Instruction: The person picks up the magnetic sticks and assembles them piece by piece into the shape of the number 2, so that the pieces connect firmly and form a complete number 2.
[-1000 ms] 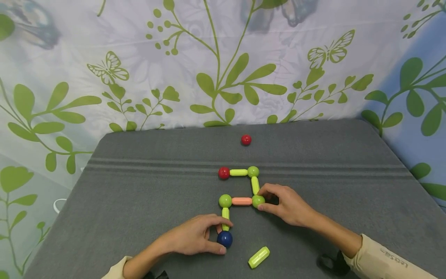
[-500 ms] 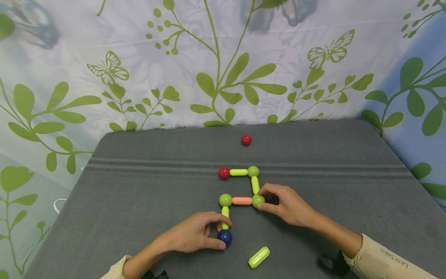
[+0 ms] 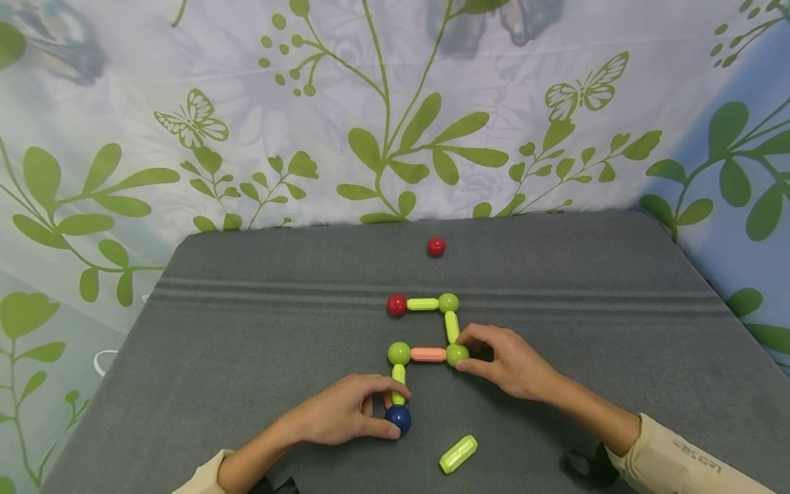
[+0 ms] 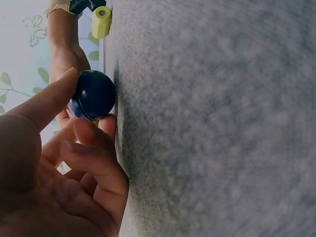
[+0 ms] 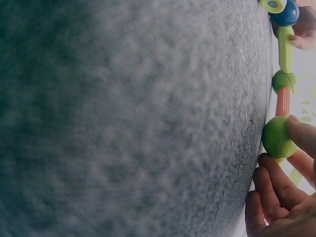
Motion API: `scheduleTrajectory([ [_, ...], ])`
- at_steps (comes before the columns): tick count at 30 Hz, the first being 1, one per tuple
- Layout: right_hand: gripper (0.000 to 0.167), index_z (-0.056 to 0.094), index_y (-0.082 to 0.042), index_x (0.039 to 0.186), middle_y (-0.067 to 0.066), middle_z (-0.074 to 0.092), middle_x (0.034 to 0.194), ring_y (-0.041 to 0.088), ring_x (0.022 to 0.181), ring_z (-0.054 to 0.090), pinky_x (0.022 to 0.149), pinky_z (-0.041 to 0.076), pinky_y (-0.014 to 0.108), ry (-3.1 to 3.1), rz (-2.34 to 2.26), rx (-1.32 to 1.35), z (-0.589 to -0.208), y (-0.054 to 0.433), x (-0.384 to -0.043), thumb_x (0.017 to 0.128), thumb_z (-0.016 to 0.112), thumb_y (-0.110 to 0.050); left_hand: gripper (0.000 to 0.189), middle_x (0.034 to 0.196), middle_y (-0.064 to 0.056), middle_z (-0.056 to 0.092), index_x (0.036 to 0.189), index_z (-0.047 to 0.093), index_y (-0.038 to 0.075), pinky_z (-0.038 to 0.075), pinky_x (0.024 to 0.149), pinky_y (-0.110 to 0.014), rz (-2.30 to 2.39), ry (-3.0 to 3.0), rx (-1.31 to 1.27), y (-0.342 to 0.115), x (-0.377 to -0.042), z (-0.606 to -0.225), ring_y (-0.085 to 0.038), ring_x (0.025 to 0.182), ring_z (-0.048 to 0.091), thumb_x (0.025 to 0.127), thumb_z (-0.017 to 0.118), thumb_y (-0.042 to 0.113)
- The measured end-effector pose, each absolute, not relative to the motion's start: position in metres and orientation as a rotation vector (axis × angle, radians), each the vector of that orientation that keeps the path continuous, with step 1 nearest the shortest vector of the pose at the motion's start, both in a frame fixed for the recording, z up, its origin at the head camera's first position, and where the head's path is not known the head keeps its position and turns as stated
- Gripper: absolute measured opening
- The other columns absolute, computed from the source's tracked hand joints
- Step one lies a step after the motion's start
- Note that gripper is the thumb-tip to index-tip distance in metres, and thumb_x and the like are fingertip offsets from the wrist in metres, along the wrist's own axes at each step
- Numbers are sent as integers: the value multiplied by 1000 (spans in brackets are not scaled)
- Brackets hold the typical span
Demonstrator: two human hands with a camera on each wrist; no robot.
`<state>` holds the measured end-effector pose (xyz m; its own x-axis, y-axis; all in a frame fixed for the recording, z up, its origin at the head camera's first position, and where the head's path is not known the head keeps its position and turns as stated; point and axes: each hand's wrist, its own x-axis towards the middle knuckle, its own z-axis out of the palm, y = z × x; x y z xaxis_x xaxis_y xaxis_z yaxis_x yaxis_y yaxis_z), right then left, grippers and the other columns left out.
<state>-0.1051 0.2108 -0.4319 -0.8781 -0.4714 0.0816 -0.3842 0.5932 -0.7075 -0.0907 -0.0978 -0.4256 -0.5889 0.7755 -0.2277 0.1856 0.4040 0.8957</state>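
On the grey cloth lies a zigzag of magnetic balls and rods. At its near end my left hand (image 3: 345, 412) holds the blue ball (image 3: 398, 418), thumb on its near side and fingers by the adjoining yellow-green rod (image 3: 399, 381). My right hand (image 3: 512, 360) pinches the green ball (image 3: 457, 355) at the right corner between thumb and fingers. An orange rod (image 3: 428, 354) links that ball to another green ball (image 3: 399, 353). Farther back come a second yellow-green rod (image 3: 452, 326), a green ball (image 3: 448, 302), a third rod (image 3: 422, 304) and a red ball (image 3: 397, 304).
A loose yellow-green rod (image 3: 459, 454) lies near the front, between the two forearms. Another red ball (image 3: 436, 247) sits alone toward the back of the cloth-covered table (image 3: 278, 274). A leaf-patterned curtain (image 3: 247, 137) hangs behind the table.
My left hand has moved slightly away from me, and the blue ball with its rod has shifted the same way. My right hand stays on the green corner ball.
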Motion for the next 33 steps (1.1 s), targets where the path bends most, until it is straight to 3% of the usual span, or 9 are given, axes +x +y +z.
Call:
scheduleTrajectory([
  [24,22,65,-22,106,-14,62,91,6,83,59,74,49,31,2692,-1174,-758,-431,210,-105,88,78,-22,40,98,8,60,124,65,16,39,53,-18,1182,2007,812,-97,-90,-425,-1,58,48,88,77,27],
  [33,33,65,-17,118,-12,63,100,8,89,59,78,49,34,2712,-1118,-697,-427,213,-96,90,75,-29,40,99,6,60,125,64,15,39,52,-17,1208,1988,818,-99,-90,-426,0,57,48,88,77,26],
])
